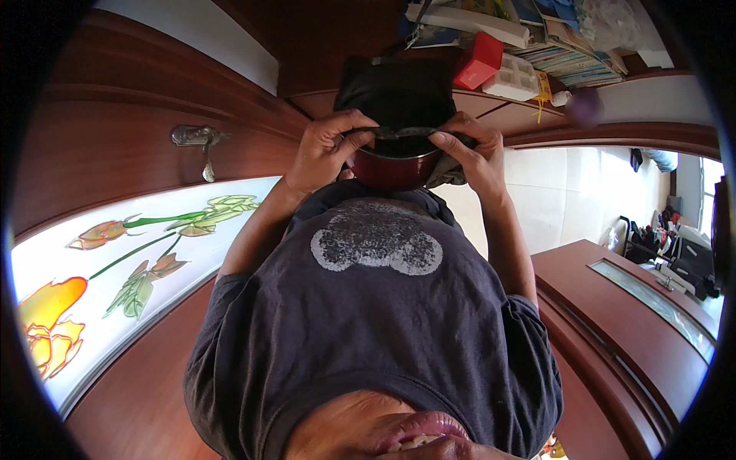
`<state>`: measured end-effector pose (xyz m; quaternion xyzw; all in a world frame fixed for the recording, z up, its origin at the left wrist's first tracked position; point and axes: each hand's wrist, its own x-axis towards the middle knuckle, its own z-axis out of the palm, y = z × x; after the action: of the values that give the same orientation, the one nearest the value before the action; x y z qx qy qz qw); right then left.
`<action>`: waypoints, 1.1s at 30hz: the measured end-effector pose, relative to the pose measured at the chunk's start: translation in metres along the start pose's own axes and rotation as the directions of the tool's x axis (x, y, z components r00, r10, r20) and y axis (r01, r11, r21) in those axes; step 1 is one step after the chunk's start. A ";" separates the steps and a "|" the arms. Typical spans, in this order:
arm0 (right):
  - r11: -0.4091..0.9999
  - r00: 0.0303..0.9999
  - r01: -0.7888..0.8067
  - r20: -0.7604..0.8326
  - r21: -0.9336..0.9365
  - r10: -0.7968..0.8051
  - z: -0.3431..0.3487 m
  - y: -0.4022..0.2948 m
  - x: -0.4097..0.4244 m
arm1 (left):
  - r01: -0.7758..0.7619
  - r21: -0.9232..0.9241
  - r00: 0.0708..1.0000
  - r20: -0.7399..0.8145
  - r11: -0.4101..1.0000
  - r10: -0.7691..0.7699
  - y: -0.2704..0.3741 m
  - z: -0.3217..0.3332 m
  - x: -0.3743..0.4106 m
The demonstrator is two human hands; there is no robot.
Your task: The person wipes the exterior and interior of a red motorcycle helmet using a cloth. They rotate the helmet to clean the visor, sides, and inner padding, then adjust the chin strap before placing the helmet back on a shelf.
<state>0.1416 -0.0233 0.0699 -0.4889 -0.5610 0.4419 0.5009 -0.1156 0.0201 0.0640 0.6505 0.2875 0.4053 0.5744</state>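
Observation:
My left hand (336,144) pinches the left part of a thin black strap (405,133) between thumb and fingers. My right hand (471,141) pinches the strap's right part in the same way. The strap runs level between the two hands, over a dark red, rounded object (394,171) with a pale rim, whose kind I cannot tell. Behind the strap is a black item (397,86) that looks like fabric. A crumpled grey-brown cloth (448,171) shows just below my right hand.
A shelf at the top right holds stacked books (581,63), a red box (478,60), a white moulded tray (510,77) and plastic wrap. A wooden door with a metal handle (195,136) and a flower-patterned glass panel (172,230) stands left. Another wooden door (621,287) is at right.

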 end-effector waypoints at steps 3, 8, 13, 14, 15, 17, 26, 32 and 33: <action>1.000 1.000 -0.005 0.003 0.015 0.005 0.000 0.001 0.000 | 0.017 -0.015 1.000 0.007 1.000 -0.017 0.000 -0.001 -0.001; 0.999 1.000 -0.019 -0.012 0.027 0.019 0.001 0.003 0.000 | 0.036 0.004 0.999 0.016 0.999 -0.036 0.001 -0.003 -0.002; 0.998 0.998 0.055 0.012 -0.005 -0.055 0.000 0.000 0.001 | 0.018 0.024 1.000 0.010 1.000 -0.019 0.001 -0.002 -0.003; 0.999 0.998 0.053 0.016 -0.012 -0.053 0.001 -0.001 0.001 | -0.002 0.034 1.000 0.011 0.999 0.001 0.001 -0.002 -0.002; 0.998 0.998 0.053 0.021 -0.019 -0.052 0.001 -0.003 0.001 | -0.042 0.051 0.999 0.015 0.998 0.041 -0.001 -0.001 -0.001; 0.997 0.998 0.060 0.034 -0.042 -0.059 0.001 -0.006 0.002 | -0.037 0.081 0.999 0.026 0.996 0.035 0.001 -0.001 0.000; 0.983 0.987 0.104 0.135 -0.154 -0.083 0.000 -0.019 0.006 | -0.023 0.320 0.998 0.069 0.947 0.001 0.022 0.005 0.009; 0.981 0.981 0.132 0.164 -0.142 -0.108 -0.005 -0.016 0.005 | -0.008 0.358 0.994 0.103 0.934 -0.031 0.026 0.003 0.008; 0.979 0.981 0.136 0.156 -0.154 -0.112 -0.004 -0.017 0.005 | -0.006 0.357 0.994 0.103 0.934 -0.033 0.026 0.003 0.008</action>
<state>0.1440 -0.0204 0.0873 -0.4587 -0.6600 0.3969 0.4432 -0.1113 0.0213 0.0910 0.7627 0.3296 0.3068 0.4642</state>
